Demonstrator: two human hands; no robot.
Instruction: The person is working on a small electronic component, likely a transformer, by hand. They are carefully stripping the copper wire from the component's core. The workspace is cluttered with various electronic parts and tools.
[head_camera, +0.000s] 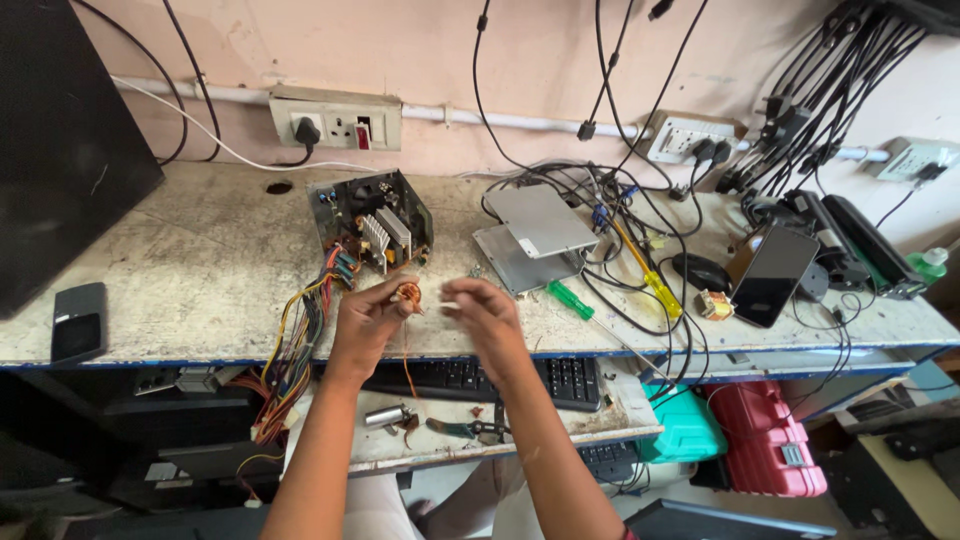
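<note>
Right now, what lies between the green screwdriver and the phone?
In the head view, between the green screwdriver and the phone: a yellow screwdriver, black cables and a black mouse.

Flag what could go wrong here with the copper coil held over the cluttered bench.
The left hand pinches the small copper coil by fingertips; it could slip onto the keyboard. Its dangling wire might snag the pliers below. The right hand looks blurred, so its grip is unclear.

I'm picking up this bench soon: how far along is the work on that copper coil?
Looks done: the power supply sits opened, its board exposed. In hand: the left hand pinches the copper coil, loose wire trailing down; the right hand hovers beside it, fingers near. Left: plenty, it seems; pliers lie unused on the keyboard tray.
</note>
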